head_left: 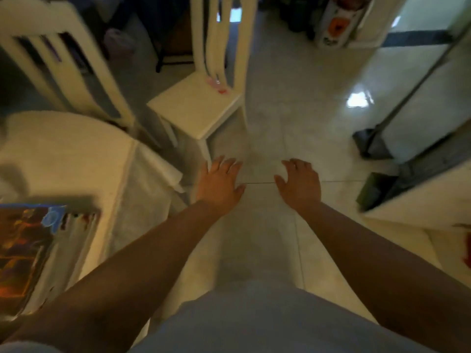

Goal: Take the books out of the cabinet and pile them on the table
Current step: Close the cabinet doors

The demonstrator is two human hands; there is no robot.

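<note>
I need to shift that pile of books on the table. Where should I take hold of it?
Grip the pile of books low, at its two opposite long edges, left hand and right hand coming from either side. It is a tall flat stack with loose, uneven edges, so fingers under the lowest book likely keep it together.

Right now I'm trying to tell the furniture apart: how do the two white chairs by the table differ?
The near chair shows its whole bare seat, with a small pink thing lying on it; the far chair shows only its slatted back. The near chair stands clear of the table, beside open floor; the far chair is tucked behind the table's edge. Both are white with slatted backs.
</note>
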